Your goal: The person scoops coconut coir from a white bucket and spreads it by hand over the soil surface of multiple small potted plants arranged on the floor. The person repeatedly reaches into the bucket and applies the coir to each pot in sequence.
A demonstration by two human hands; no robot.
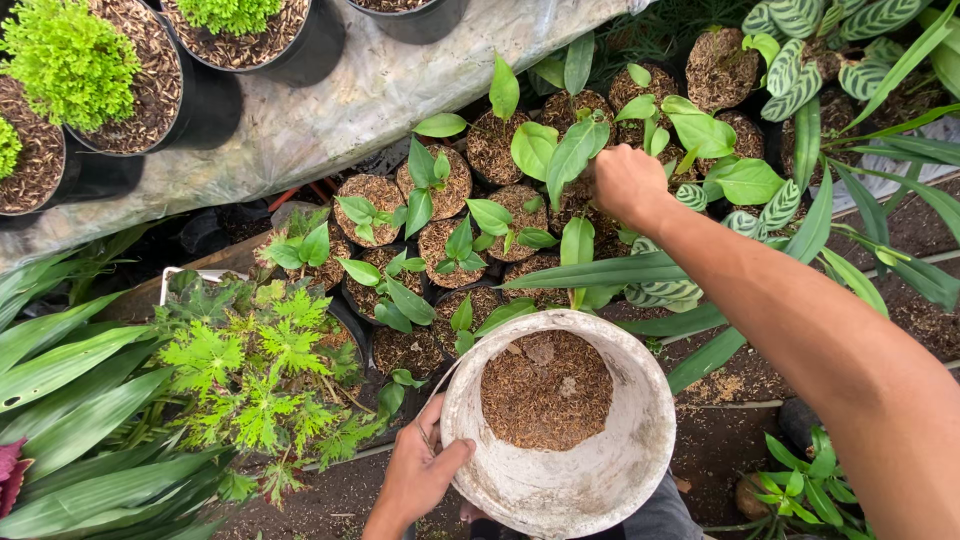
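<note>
Lower centre of the frame: your left hand (420, 472) grips the rim of the white bucket (500, 470), thumb over the edge, fingers beneath, holding it steady.
Bucket contents: brown, fibrous potting mix (546, 388), filling it roughly halfway.
Upper centre: your right hand (626, 183) is closed into a loose fist, knuckles up, over the cluster of small potted seedlings (450, 235).
Step in hand: judging by the fist above the pots, you seem to be dropping a handful of mix onto one small pot.
Next move calls for: a careful release between the leaves, so the mix lands on the soil and not on the foliage.
Hidden: your right fingers curl under, so you cannot tell whether they hold any mix, nor exactly which pot lies beneath them.
Cut off: the large black pots (200, 95) at upper left and the striped-leaf plants (800, 50) at upper right run out of frame.
</note>
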